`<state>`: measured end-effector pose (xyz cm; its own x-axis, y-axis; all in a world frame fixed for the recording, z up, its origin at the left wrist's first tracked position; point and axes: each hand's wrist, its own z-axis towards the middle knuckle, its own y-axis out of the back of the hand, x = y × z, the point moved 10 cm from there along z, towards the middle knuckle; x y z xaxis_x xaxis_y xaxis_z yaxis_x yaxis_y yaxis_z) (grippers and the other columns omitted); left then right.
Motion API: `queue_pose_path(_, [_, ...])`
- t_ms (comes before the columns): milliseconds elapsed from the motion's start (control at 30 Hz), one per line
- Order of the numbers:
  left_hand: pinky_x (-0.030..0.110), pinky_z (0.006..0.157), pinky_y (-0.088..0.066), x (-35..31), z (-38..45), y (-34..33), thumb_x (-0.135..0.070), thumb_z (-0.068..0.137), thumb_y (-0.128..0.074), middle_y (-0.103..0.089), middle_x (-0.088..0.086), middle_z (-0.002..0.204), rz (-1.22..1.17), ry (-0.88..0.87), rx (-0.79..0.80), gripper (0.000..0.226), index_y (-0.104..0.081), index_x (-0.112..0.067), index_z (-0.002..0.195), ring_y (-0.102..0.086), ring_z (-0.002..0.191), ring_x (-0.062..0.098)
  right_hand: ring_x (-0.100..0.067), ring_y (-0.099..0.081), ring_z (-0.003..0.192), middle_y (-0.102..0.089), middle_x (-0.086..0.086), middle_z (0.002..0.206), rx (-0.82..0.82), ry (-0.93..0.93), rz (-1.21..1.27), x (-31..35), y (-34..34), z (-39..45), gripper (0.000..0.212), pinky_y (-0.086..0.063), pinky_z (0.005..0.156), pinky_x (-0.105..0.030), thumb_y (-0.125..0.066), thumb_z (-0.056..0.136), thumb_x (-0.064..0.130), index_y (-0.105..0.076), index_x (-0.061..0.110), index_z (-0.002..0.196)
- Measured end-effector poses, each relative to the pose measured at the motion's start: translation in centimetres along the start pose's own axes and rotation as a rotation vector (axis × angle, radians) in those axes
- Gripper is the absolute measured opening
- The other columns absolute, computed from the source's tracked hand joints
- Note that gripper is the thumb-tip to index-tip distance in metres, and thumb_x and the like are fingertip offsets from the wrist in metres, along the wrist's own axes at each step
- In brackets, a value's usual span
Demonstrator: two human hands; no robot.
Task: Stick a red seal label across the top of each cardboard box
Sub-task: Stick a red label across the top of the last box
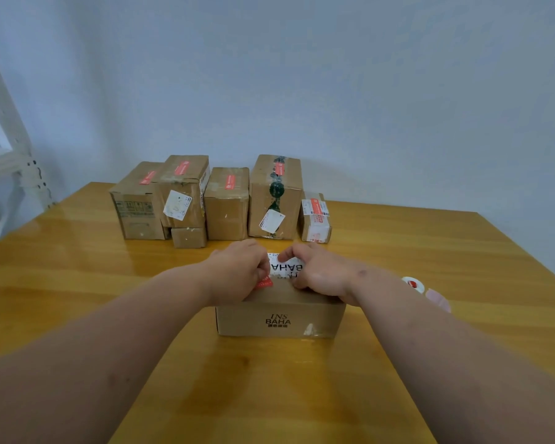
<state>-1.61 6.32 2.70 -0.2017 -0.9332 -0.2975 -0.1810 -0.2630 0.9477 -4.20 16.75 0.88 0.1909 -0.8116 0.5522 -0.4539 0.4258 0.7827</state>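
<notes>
Left hand (237,272) and right hand (318,274) are covering most of the centre box (279,318) top. Left fingers are pinching a red seal label (264,283); the right are curling down, grip unclear. Sealed boxes (226,203) are lining up behind.

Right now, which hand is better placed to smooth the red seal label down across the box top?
Probably the left hand: the red seal label peeks out right at its fingertips on the BAHA box. The right hand rests curled on the white printed tape, away from the label.

Looks like a small packing/shipping room: taped parcel boxes (205,200) with courier labels lined up on a wooden table (77,283), bare white wall (302,75), metal shelving upright (4,123) at left.
</notes>
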Motion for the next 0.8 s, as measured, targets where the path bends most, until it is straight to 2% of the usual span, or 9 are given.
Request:
queue_pose_path(133, [0.039, 0.097, -0.044, 0.3, -0.3, 0.1, -0.019, 0.099, -0.046, -0.045, -0.008, 0.102, -0.068, -0.016, -0.010, 0.024, -0.046, -0.034, 0.081, -0.047, 0.098, 0.013, -0.027, -0.035, 0.132, -0.034, -0.003, 0.145, -0.002, -0.002, 0.009, 0.0, -0.1, 0.0, 0.051, -0.034, 0.111, -0.046, -0.059, 0.091, 0.011, -0.048, 0.035, 0.135])
queue_pose_path(267, [0.019, 0.074, -0.044, 0.8, -0.8, 0.7, -0.016, 0.099, -0.048, -0.053, -0.010, 0.102, -0.220, -0.011, -0.066, 0.016, -0.057, -0.029, 0.098, -0.052, 0.091, 0.006, -0.025, -0.043, 0.125, -0.042, -0.002, 0.135, 0.003, -0.021, 0.085, -0.1, 0.1, -0.4, 0.048, -0.041, 0.103, -0.042, -0.059, 0.090, 0.009, -0.051, 0.032, 0.132])
queue_pose_path(367, [0.019, 0.080, -0.047, 2.3, -1.2, 1.5, -0.008, 0.097, -0.051, -0.059, -0.013, 0.103, -0.450, 0.034, -0.154, 0.033, -0.055, -0.035, 0.116, -0.056, 0.098, 0.005, -0.019, -0.051, 0.105, -0.055, 0.003, 0.112, -0.037, -0.049, 0.175, 0.1, 0.7, -0.7, 0.032, -0.045, 0.092, -0.038, -0.059, 0.085, 0.017, -0.057, 0.027, 0.116])
queue_pose_path(433, [0.020, 0.083, -0.049, 3.3, -1.5, 2.0, -0.003, 0.096, -0.050, -0.058, -0.014, 0.107, -0.521, 0.051, -0.215, 0.046, -0.050, -0.040, 0.125, -0.055, 0.103, 0.003, -0.017, -0.052, 0.101, -0.056, 0.007, 0.102, -0.101, -0.029, 0.095, 0.7, 1.0, -0.6, 0.021, -0.041, 0.100, -0.048, -0.060, 0.081, 0.031, -0.058, 0.029, 0.101])
queue_pose_path(500, [0.017, 0.079, -0.048, 3.9, -1.7, 2.0, -0.001, 0.095, -0.050, -0.057, -0.016, 0.114, -0.558, 0.057, -0.225, 0.051, -0.048, -0.039, 0.129, -0.053, 0.110, 0.003, -0.019, -0.050, 0.110, -0.055, 0.010, 0.105, -0.180, -0.017, -0.050, 1.3, 1.2, -0.4, 0.017, -0.030, 0.108, -0.057, -0.058, 0.080, 0.046, -0.057, 0.032, 0.089])
queue_pose_path(567, [0.019, 0.079, -0.050, 4.4, -1.9, 1.6, 0.001, 0.094, -0.053, -0.055, -0.014, 0.123, -0.572, 0.067, -0.202, 0.055, -0.047, -0.035, 0.134, -0.051, 0.116, 0.006, -0.021, -0.042, 0.125, -0.052, 0.006, 0.122, -0.245, -0.024, -0.214, 2.0, 1.3, -0.5, 0.025, -0.018, 0.112, -0.059, -0.053, 0.082, 0.059, -0.055, 0.033, 0.085])
queue_pose_path(633, [0.019, 0.081, -0.048, 5.0, -2.0, 1.1, -0.001, 0.091, -0.058, -0.053, -0.013, 0.131, -0.593, 0.086, -0.173, 0.058, -0.046, -0.033, 0.138, -0.049, 0.120, 0.008, -0.024, -0.035, 0.133, -0.048, 0.002, 0.133, -0.265, -0.019, -0.298, 2.6, 1.2, -0.6, 0.034, -0.015, 0.113, -0.058, -0.047, 0.082, 0.068, -0.055, 0.035, 0.088])
queue_pose_path(733, [0.021, 0.085, -0.040, 5.4, -2.3, 0.2, -0.006, 0.088, -0.064, -0.047, -0.010, 0.137, -0.655, 0.120, -0.094, 0.061, -0.044, -0.033, 0.140, -0.045, 0.117, 0.009, -0.027, -0.036, 0.130, -0.048, -0.001, 0.133, -0.230, 0.007, -0.336, 3.4, 0.7, -0.5, 0.055, -0.017, 0.112, -0.057, -0.035, 0.078, 0.081, -0.059, 0.033, 0.091])
queue_pose_path(800, [0.023, 0.089, -0.038, 5.1, -2.6, -0.5, -0.010, 0.085, -0.068, -0.043, -0.010, 0.134, -0.680, 0.124, -0.014, 0.069, -0.039, -0.031, 0.144, -0.044, 0.112, 0.009, -0.027, -0.038, 0.126, -0.049, -0.002, 0.128, -0.215, 0.017, -0.367, 3.9, 0.2, -0.3, 0.065, -0.020, 0.110, -0.057, -0.031, 0.071, 0.088, -0.061, 0.032, 0.085])
